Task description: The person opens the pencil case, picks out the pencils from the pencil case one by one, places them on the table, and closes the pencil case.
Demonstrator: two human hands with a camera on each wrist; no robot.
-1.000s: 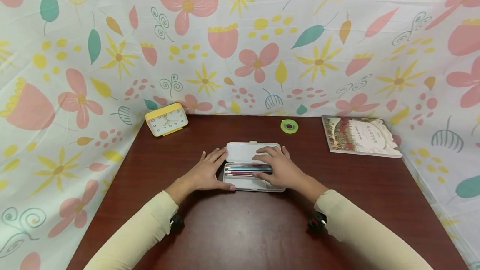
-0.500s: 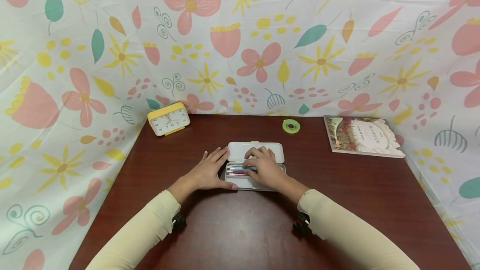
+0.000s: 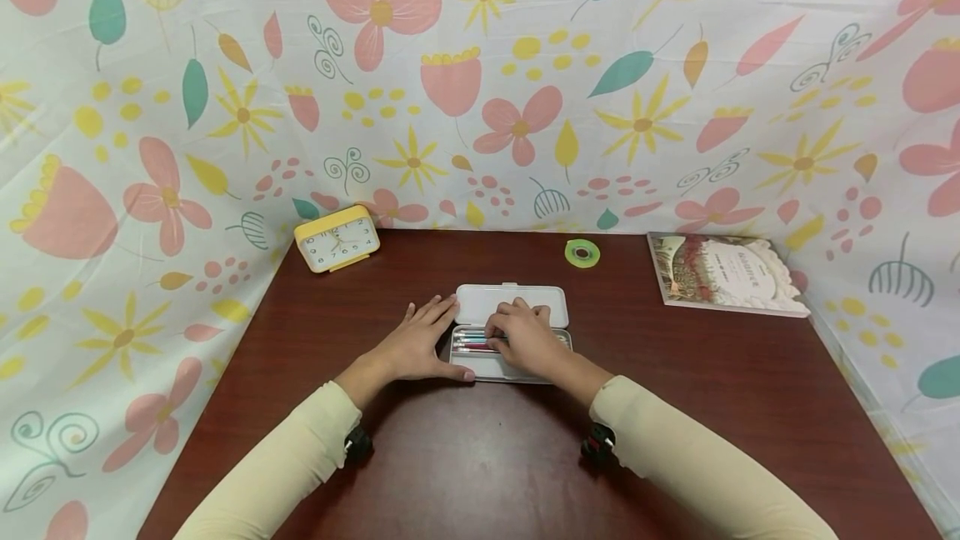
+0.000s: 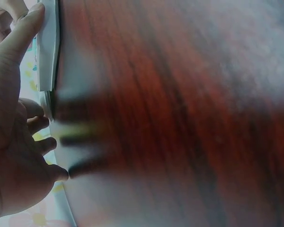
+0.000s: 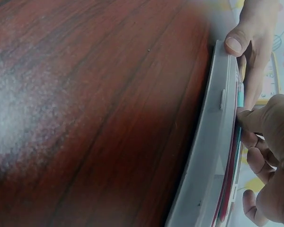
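Observation:
A white pencil case lies with its lid folded back, holding several pencils in its upper compartment. My left hand spreads flat at the case's left end, thumb on the near corner. In the left wrist view that hand rests its thumb against the case edge. My right hand reaches over the pencils with curled fingers. In the right wrist view the right hand pinches a teal pencil beside a dark red one; its fingertips are partly hidden.
A yellow clock stands at the back left of the brown table. Green tape lies at the back, and a book at the back right. Patterned cloth hangs behind.
My right hand has moved left over the pencils, and its fingers have curled and closed at them. My left hand stays at the case's left end.

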